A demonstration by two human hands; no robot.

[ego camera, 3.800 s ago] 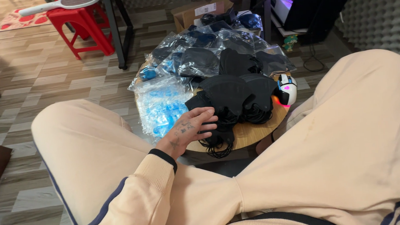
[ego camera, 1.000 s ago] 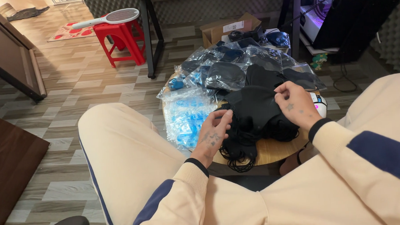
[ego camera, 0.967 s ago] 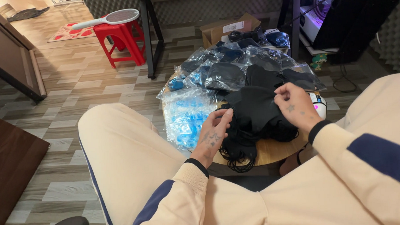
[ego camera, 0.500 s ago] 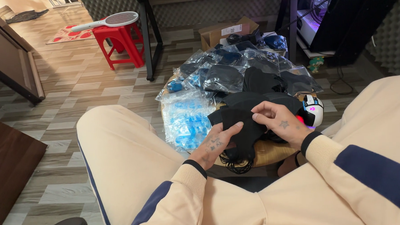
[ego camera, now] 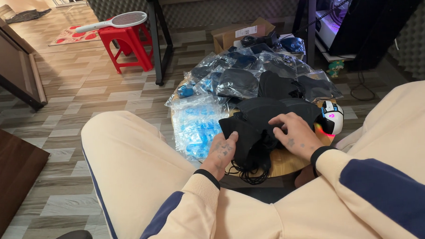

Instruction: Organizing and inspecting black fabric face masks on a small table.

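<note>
Your left hand (ego camera: 221, 151) pinches the black face masks (ego camera: 264, 120), your right hand (ego camera: 295, 133) rests flat; loops (hanging off the desk (ego camera: 289, 163)) may snag.

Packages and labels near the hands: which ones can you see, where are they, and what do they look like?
Clear bags of blue items: left part of the round table, crinkly and see-through.
Clear bags of black masks: piled at the table's far side, shiny plastic.
Cardboard box: on the floor behind the table, brown, open flap.
White label: rectangular sticker on the box flap.
</note>
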